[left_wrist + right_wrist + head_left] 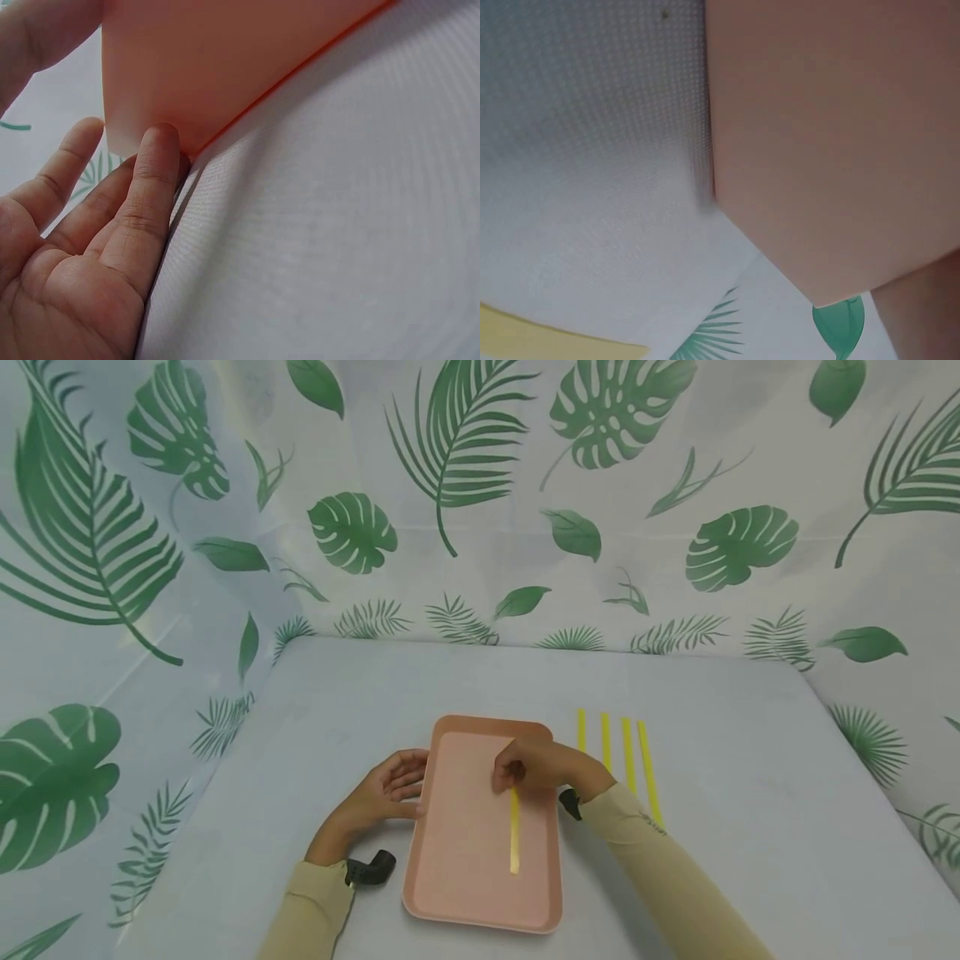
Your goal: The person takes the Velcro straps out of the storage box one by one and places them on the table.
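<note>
A pink tray [457, 877] lies on the white table. My left hand [378, 793] rests at its left side. In the left wrist view, the extended fingers [154, 165] of that hand touch the tray's outer wall [217, 60]. Over the tray's right half, my right hand [536, 764] has its fingers curled and pinches the upper end of a yellow strip [514, 839]. The rest of the strip lies lengthwise on the tray floor. In the right wrist view the tray wall [832, 135] fills much of the picture, and the fingertips are hidden.
Several more yellow strips [628, 747] lie side by side on the table right of the tray, partly hidden by my right forearm. A leaf-patterned curtain [480, 560] stands behind the table [735, 777] and along its sides.
</note>
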{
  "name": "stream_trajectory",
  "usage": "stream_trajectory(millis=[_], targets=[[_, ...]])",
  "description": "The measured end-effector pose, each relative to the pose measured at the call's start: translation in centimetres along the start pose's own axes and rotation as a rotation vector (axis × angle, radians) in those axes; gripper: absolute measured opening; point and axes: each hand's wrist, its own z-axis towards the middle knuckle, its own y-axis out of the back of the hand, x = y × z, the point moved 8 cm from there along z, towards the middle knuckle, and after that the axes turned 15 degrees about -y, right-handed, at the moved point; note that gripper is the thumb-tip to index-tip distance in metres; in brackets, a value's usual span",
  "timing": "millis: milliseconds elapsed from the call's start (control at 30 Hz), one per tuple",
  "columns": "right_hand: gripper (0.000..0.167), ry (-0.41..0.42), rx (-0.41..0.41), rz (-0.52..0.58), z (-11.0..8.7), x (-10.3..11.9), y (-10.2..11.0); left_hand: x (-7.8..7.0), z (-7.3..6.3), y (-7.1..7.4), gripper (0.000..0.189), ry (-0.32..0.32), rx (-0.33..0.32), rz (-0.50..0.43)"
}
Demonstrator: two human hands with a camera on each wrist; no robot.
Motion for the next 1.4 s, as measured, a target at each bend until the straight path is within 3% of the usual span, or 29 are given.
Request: stream_trajectory(millis=[200,367,567,900,1200,1400], targets=[[0.041,-0.011,-0.066,-0.091,-0.2,0.2,0.2,-0.1,0.3,-0.1,0.088,-0.001,0.003,-0.003],[0.039,-0.075,-0.083,-0.166,-0.2,0.0,0.2,0.0,0.3,-0.2,0.089,-0.001,0.002,0.0],[0.037,-0.096,-0.096,-0.167,-0.5,0.2,0.0,0.2,0.2,-0.3,0.088,-0.005,0.006,-0.009],[0.029,-0.002,-0.131,0.03,-1.9,0.7,0.8,0.1,0.0,-0.2,0.086,-0.008,0.017,-0.012],[0.009,-0.077,-0.208,0.283,-3.7,0.3,2.1,0.3,0.0,0.0,0.086,0.007,0.007,-0.009],[0.008,-0.134,-0.275,0.436,-4.9,-0.4,2.6,0.3,0.0,-0.1,0.088,0.008,0.003,-0.015]])
